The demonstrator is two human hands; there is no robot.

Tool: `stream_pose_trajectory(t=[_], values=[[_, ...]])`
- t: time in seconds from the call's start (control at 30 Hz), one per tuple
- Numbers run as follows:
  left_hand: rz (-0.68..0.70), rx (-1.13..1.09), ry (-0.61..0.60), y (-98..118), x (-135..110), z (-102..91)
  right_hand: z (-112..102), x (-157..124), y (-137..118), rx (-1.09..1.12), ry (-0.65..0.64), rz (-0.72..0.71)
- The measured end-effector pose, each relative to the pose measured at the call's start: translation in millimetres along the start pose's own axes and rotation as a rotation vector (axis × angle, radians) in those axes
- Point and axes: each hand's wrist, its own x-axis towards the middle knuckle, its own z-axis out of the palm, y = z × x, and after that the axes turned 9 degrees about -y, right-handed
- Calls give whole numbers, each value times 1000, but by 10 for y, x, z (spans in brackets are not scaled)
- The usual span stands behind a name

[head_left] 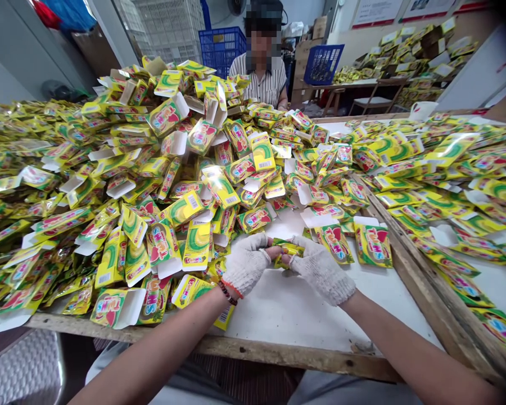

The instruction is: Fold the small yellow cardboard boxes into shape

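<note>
Both my hands wear white fingerless-tip knit gloves and meet over the white table top. Between them is a small shiny yellow-and-green packet, partly hidden by the fingers. My left hand pinches its left end, and my right hand grips the right end. Just beyond the right hand lies a flat yellow carton with fruit print. Beside it is another carton with its white flap raised. Left of my left hand, a yellow carton leans on the heap.
A high heap of open-flapped cartons and packets covers the left and middle. A wooden divider separates more cartons on the right. Wooden edging runs along the front. Across the table sits a person; blue crates stand behind.
</note>
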Motion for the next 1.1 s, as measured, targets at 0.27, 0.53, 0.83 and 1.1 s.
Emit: stream_pose_trajectory(t=[0.27, 0.53, 0.83, 1.1], values=[[66, 1343, 152, 313, 449, -187, -309, 43, 56, 132, 192, 39], [30, 1385, 125, 387, 253, -189, -437, -83, -108, 29, 225, -42], [221, 1152, -31, 75, -156, -99, -402, -123, -89, -354, 201, -15], [363, 1363, -257, 149, -154, -160, -462, -149, -183, -598, -98, -12]])
